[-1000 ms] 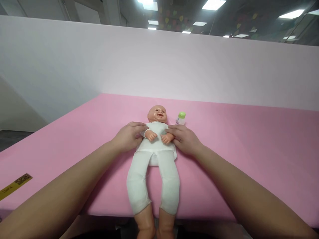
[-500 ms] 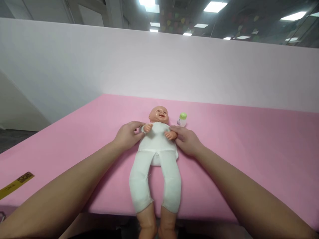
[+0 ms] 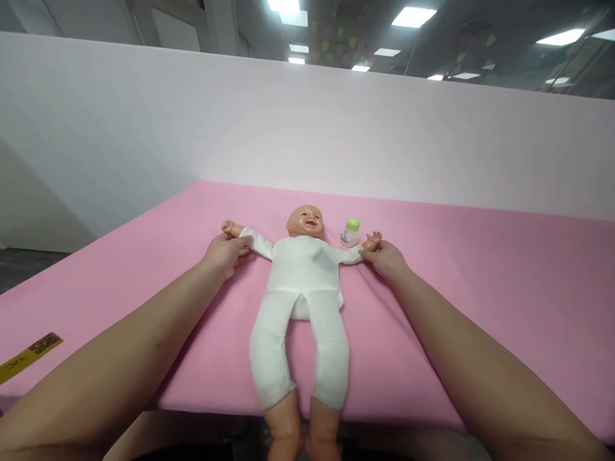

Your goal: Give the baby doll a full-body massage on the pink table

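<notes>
A baby doll [image 3: 303,272] with a white cloth body lies on its back on a pink-covered table [image 3: 413,358]. Its head is at the far end and its feet hang past the near edge. Both of the doll's arms are stretched out sideways. My left hand [image 3: 227,253] is closed on the doll's arm at the left, close to its wrist. At the other side, my right hand [image 3: 385,258] pinches the opposite arm by the wrist. Just beyond that arm stands a small baby bottle [image 3: 350,233] with a green cap, near my right hand but apart from it.
A white partition [image 3: 307,128] rises behind the table. On the table's left front part is a yellow label strip [image 3: 31,357] with a printed code. Glass and ceiling lights show above the partition.
Both hands have moved outward with the doll's arms, which were folded over its chest and now extend to the sides. The bottle stays where it was.
</notes>
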Demonstrator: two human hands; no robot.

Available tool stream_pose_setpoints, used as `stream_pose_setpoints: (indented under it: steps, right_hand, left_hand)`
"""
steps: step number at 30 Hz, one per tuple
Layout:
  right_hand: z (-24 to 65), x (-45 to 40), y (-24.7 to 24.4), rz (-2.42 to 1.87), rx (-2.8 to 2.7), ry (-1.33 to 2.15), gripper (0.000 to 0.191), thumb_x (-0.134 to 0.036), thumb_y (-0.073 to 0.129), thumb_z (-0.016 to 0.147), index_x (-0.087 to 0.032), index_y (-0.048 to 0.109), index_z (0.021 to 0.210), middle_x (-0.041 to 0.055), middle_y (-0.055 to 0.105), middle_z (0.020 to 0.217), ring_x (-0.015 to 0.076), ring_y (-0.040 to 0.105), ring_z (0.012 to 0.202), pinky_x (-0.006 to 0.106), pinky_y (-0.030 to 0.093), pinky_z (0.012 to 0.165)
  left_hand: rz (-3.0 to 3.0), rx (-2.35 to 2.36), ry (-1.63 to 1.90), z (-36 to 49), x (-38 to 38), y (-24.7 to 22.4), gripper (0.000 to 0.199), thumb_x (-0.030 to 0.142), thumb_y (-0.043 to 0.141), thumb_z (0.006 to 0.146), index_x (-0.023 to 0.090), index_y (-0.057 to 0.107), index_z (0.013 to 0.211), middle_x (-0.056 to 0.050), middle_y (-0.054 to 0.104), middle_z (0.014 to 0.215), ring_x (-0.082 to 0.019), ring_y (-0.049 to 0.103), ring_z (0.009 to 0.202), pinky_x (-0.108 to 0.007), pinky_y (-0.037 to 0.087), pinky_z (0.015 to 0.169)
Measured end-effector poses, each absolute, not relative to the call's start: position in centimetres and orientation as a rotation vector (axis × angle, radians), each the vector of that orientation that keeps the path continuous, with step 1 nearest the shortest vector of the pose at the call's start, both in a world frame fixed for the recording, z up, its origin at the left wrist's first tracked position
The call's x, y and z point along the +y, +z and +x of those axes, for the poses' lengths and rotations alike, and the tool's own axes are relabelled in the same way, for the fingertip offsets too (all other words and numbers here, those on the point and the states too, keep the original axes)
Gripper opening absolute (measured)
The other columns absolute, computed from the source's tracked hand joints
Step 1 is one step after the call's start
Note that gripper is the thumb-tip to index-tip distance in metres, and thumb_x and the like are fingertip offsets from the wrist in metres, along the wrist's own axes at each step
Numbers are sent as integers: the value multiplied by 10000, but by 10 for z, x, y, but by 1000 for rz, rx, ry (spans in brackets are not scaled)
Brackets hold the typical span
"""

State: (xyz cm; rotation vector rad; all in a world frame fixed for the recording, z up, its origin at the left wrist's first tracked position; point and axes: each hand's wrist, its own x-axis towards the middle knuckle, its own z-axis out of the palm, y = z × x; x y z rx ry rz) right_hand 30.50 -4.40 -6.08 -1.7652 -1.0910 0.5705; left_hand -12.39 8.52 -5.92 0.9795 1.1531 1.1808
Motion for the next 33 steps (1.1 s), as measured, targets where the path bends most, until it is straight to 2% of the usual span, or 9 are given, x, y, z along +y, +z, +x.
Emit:
stream_pose_setpoints:
  steps: [5,8,11,13,17,20,23,29,33]
  right_hand:
    - [305,-46,-59,-1705,-1146,524,654,-411,809,778,-207,620,1371,169,575,1545,324,695,1224,470,620,946]
    - [288,-52,-50,-1691,-1181,346,662,-419,797,809,-221,585,1404,140,702,1374,308,732,1123,479,624,924]
    - [255,-66,-35,-1599,-1400,195,513,-394,750,881,-270,609,1359,69,759,1239,277,749,1052,452,629,911]
    - [232,-76,-26,-1500,-1664,157,403,-303,653,951,-328,631,1353,16,736,1317,258,728,1125,429,622,938]
    - [207,-89,-17,-1429,-2099,-2,457,-132,579,946,-351,678,1334,-28,723,1362,254,680,1257,454,564,1063]
    - [204,-91,-16,-1410,-2231,-102,460,-125,597,946,-329,698,1345,-4,659,1471,259,593,1392,446,531,1123]
    - [204,-90,-16,-1433,-2312,-141,388,-167,617,963,-320,742,1297,21,620,1517,271,597,1391,437,553,1100]
    - [206,-90,-18,-1398,-2241,37,460,-168,633,935,-329,714,1359,23,632,1505,291,569,1424,509,467,1202]
    - [223,-83,-23,-1407,-1761,427,445,-243,668,923,-352,694,1353,-9,712,1389,267,684,1265,469,554,1109]
  left_hand:
    - [900,1128,1222,-125,89,-58,404,290,880,772,163,651,1080,-167,731,1177,-305,753,1058,-450,660,891]
    - [1043,1102,1310,-123,80,-52,388,308,868,771,173,660,1069,-139,721,1185,-282,735,1079,-421,641,908]
    - [1475,1092,1372,-116,57,-37,385,323,849,776,202,682,1101,-92,733,1135,-261,723,1044,-387,607,905]
    - [1824,1111,1289,-109,39,-27,343,315,822,794,237,707,1108,-55,750,1104,-245,719,1001,-360,577,895]
    - [2464,1044,935,-98,14,-12,233,324,708,878,300,765,1103,-22,772,1111,-258,709,1017,-356,536,877]
    - [2807,910,702,-95,9,-7,273,215,619,885,297,779,1091,-25,780,1114,-266,710,1038,-367,520,888]
    - [2970,804,588,-95,7,-3,326,167,539,924,287,770,1121,-31,784,1115,-253,715,1026,-367,512,881]
    - [2848,865,659,-94,4,-3,265,248,607,926,296,791,1111,-28,786,1132,-273,715,1039,-384,520,915]
    - [2261,1094,900,-99,12,-9,302,413,768,865,325,794,1153,-17,792,1111,-275,722,978,-341,552,847]
